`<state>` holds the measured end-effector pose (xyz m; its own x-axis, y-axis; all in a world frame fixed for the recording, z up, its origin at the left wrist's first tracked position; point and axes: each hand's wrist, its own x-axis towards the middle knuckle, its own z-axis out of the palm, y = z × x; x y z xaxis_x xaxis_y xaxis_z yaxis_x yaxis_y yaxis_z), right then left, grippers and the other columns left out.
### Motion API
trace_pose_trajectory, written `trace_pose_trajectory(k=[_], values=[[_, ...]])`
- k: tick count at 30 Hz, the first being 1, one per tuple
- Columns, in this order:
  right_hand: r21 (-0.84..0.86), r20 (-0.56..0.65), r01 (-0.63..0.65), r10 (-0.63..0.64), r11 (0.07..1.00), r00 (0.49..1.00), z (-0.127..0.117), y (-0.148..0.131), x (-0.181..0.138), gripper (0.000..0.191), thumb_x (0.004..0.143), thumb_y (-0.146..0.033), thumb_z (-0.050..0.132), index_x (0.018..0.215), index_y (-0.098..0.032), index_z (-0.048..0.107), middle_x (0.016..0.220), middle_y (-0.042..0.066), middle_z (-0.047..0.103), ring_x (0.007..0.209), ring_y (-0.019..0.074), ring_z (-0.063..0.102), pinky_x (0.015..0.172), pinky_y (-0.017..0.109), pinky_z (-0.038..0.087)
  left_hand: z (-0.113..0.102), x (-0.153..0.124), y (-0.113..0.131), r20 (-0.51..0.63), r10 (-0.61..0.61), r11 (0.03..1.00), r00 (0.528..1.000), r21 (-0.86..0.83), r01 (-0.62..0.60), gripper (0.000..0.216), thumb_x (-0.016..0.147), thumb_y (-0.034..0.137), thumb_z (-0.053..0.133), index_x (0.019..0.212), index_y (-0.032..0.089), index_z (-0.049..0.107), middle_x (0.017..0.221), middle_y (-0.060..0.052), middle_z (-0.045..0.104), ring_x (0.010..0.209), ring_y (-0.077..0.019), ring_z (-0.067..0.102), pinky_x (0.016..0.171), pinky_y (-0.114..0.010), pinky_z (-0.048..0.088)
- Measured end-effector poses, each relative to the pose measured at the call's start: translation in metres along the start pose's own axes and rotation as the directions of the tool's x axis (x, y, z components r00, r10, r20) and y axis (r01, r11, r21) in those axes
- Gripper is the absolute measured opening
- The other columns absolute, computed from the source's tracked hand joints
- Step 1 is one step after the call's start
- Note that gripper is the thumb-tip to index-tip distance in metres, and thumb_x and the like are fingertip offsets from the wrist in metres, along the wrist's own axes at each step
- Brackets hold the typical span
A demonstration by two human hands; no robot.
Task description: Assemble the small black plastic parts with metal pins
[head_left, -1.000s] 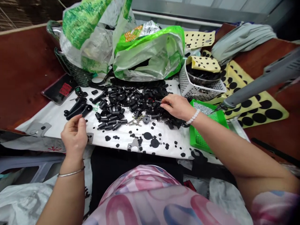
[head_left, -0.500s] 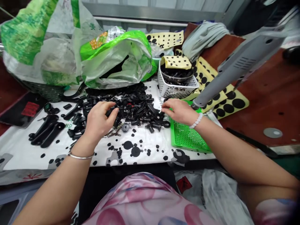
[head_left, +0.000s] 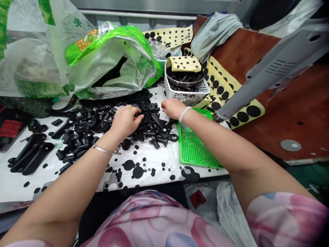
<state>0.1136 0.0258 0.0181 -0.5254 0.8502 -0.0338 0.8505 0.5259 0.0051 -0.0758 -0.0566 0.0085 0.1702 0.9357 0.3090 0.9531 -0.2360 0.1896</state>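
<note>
We judge much work is left: small black plastic parts (head_left: 89, 121) lie heaped on the white surface (head_left: 156, 164) around our left hand (head_left: 125, 121), fingers parted; whether our right hand (head_left: 173, 108) grasps anything, we cannot tell.

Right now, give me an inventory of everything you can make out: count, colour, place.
black parts: many, black, heaped mid-table
long handles: three, black, left of the heap
table sheet: one, white, beneath the parts
tray: one, green, right of the heap
perforated basket: one, white, behind the tray
dotted sheets: several, yellow with black dots, in and around the basket
plastic bags: at least two, green and whitish, behind the heap
tool: one, grey, slanting in from the right
bunched cloth: one, grey, behind the basket
shirt: one, pink patterned, lower middle
left hand: one, silver bracelet, over the parts
right hand: one, white bead bracelet, in front of the basket
</note>
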Motion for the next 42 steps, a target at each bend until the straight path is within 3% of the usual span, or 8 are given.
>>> trace_pose_trajectory(k=[7,13,17,22,26,31,39,42], values=[[-0.058,-0.051,0.043,-0.046,0.997,0.998,-0.009,0.014,-0.056,0.023,0.087,-0.027,0.047,0.092,-0.015,0.065,0.092,0.011,0.066,0.083,0.0223,0.059,0.064,0.031,0.038,0.044,0.091,0.043,0.213,0.126,0.979,0.969,0.131,-0.156,0.029,0.073,0.028,0.057,0.094,0.011,0.067,0.108,-0.017,0.06,0.107,-0.0332,0.049,0.089,-0.043,0.034],[-0.022,-0.049,0.04,-0.042,0.999,0.998,-0.007,0.026,-0.093,0.023,0.088,-0.03,0.046,0.092,-0.017,0.064,0.092,0.008,0.064,0.086,0.0216,0.058,0.065,0.031,0.039,0.063,0.11,0.041,0.299,0.04,0.994,0.954,0.083,-0.068,0.025,0.063,0.02,0.064,0.085,0.01,0.069,0.098,-0.019,0.064,0.1,-0.035,0.054,0.086,-0.044,0.037],[0.018,-0.061,0.027,-0.025,0.999,0.998,-0.006,0.031,-0.091,0.023,0.087,-0.031,0.047,0.095,-0.019,0.065,0.093,0.008,0.065,0.085,0.0211,0.058,0.066,0.031,0.039,0.047,0.109,0.022,0.315,0.016,0.974,0.949,-0.22,0.056,0.018,0.062,0.027,0.07,0.075,0.015,0.07,0.077,-0.008,0.067,0.078,-0.0232,0.06,0.076,-0.033,0.043],[0.068,-0.093,0.076,-0.07,0.995,0.993,0.001,0.023,-0.06,0.024,0.086,-0.03,0.049,0.097,-0.019,0.066,0.096,0.009,0.066,0.087,0.0218,0.059,0.069,0.032,0.041,-0.002,0.06,0.008,0.154,-0.085,0.74,0.984,-0.652,0.166,0.021,0.07,0.029,0.066,0.083,0.013,0.066,0.079,-0.006,0.067,0.072,-0.0161,0.06,0.072,-0.03,0.047],[0.051,-0.071,0.068,-0.064,0.996,0.995,0.009,0.008,-0.015,0.026,0.087,-0.027,0.048,0.102,-0.016,0.067,0.101,0.01,0.066,0.093,0.0221,0.06,0.074,0.031,0.042,-0.035,-0.011,0.007,0.287,-0.185,0.38,0.94,-0.861,0.337,0.028,0.08,0.037,0.057,0.097,0.015,0.058,0.079,-0.005,0.067,0.064,-0.0155,0.065,0.059,-0.029,0.052],[-0.013,0.012,0.009,-0.009,1.0,1.0,0.024,-0.008,0.028,0.02,0.078,-0.021,0.058,0.094,-0.017,0.071,0.096,0.011,0.069,0.09,0.023,0.062,0.072,0.029,0.044,-0.038,-0.086,0.001,0.379,-0.303,0.011,0.874,-0.916,0.401,0.031,0.075,0.033,0.065,0.098,0.015,0.057,0.08,-0.005,0.066,0.059,-0.0129,0.064,0.054,-0.024,0.053],[-0.101,0.014,-0.038,0.04,0.994,0.999,0.02,-0.016,0.022,0.019,0.075,-0.02,0.06,0.09,-0.013,0.071,0.093,0.018,0.068,0.091,0.0306,0.062,0.075,0.039,0.045,-0.029,-0.138,-0.008,0.381,-0.358,-0.149,0.852,-0.925,0.35,0.034,0.068,0.022,0.072,0.099,0.014,0.061,0.091,-0.007,0.068,0.073,-0.0147,0.067,0.069,-0.027,0.055],[0.08,-0.122,0.005,0.004,0.997,0.993,0.004,-0.029,-0.009,0.021,0.078,-0.021,0.057,0.092,-0.014,0.071,0.087,0.014,0.069,0.086,0.0278,0.062,0.075,0.039,0.046,-0.028,-0.143,-0.009,0.389,-0.341,-0.18,0.856,-0.921,0.346,0.036,0.068,0.025,0.073,0.099,0.014,0.06,0.092,-0.008,0.069,0.074,-0.0162,0.067,0.068,-0.027,0.055]])
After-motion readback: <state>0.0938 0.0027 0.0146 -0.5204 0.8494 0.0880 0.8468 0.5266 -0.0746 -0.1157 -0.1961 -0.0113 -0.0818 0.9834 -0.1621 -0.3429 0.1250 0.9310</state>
